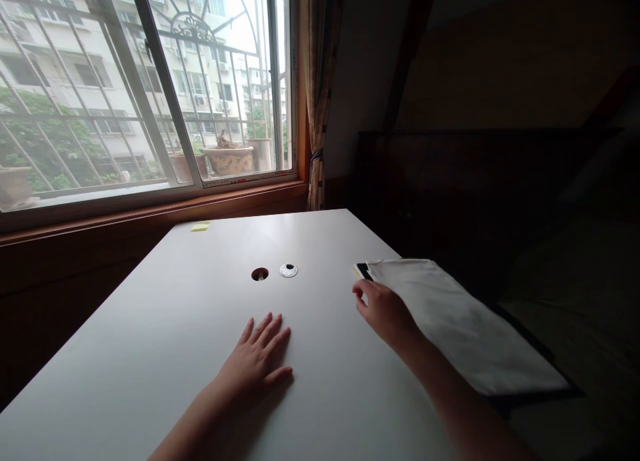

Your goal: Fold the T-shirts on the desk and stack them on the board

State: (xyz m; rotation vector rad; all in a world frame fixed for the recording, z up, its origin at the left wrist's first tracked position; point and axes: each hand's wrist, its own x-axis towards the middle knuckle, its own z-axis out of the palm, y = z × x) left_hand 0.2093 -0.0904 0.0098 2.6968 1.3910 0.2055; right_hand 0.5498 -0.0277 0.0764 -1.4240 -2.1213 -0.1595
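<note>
The left hand (253,359) lay flat on the table (125,354), palm down, with its fingers spread and nothing held in it. The right hand (385,307) was at the corner of the cloth (445,321), its fingers curled towards the thumb just beside a black strip (365,271). Whether those fingers pinched the corner or only rested by it could not be made out, since the back of the hand hid the contact.

The cloth lay to the right of the right hand, spread pale and slightly rumpled, reaching beyond the hand and back along the right forearm. Its surface looked mostly flat; what bore its outer end was too dark to see.

The step in hand seemed to be working at that corner with the right hand, while the left took no part beyond resting on the table. A further move there would have called for a sure hold between right thumb and fingers, and a light touch so the cloth did not crease.

Ahead of the left hand's fingertips were a hole (260,274) and, just right of it, a disc (287,272). A yellow note (201,226) lay farther off, ahead and to the left of that hand.
</note>
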